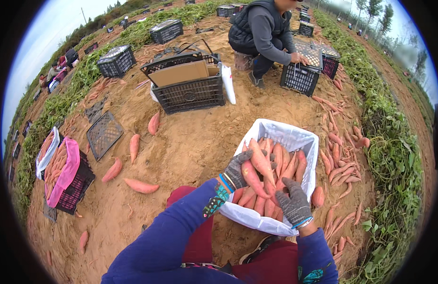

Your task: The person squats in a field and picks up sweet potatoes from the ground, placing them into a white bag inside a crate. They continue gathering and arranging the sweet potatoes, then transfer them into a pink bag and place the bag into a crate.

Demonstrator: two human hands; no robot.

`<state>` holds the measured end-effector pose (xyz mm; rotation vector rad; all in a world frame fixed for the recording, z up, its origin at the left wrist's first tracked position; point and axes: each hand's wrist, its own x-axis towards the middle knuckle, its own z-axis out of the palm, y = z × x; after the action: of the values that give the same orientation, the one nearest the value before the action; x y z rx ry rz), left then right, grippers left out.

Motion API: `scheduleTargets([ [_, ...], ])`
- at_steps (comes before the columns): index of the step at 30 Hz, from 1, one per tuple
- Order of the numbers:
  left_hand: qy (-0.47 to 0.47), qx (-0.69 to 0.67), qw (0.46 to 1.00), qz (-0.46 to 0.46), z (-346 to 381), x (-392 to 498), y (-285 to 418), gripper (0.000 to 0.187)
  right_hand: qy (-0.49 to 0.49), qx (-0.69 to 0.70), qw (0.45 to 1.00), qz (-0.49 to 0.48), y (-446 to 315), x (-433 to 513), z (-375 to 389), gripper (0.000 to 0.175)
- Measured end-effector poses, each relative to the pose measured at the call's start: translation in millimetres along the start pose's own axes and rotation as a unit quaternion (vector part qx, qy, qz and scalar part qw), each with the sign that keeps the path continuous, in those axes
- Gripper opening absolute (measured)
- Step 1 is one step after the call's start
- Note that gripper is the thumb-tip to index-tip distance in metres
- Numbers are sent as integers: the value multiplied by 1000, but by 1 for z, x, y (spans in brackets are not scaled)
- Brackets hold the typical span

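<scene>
My left hand, in a grey knit glove, grips a pair of sweet potatoes over a crate with a white liner. Its fingertips show on the far side of them. My right hand, gloved alike, is at the crate's near right side with thumb and fingers around a sweet potato, partly hidden by the ones above. More sweet potatoes fill much of the crate, which stands on the soil in front of my knees.
Loose sweet potatoes line the ground at right, beside green vines. At left stand a filled crate with a pink liner and a flat black lid. Ahead are a black crate holding cardboard and a crouching person handling a lidded crate.
</scene>
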<state>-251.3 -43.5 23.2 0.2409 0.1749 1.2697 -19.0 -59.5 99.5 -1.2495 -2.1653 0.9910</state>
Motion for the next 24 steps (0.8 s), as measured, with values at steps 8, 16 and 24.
scheduleTargets([
  [8,130,-59,988,-65,-62,18,-1,75,-109,-3,994,-1,-16,56,23,80],
  [16,182,-164,961,-129,-76,2,-19,79,-127,144,981,14,-3,93,47,86],
  [24,265,-238,916,-183,-70,-101,-17,76,-190,126,973,22,-53,41,93,73],
])
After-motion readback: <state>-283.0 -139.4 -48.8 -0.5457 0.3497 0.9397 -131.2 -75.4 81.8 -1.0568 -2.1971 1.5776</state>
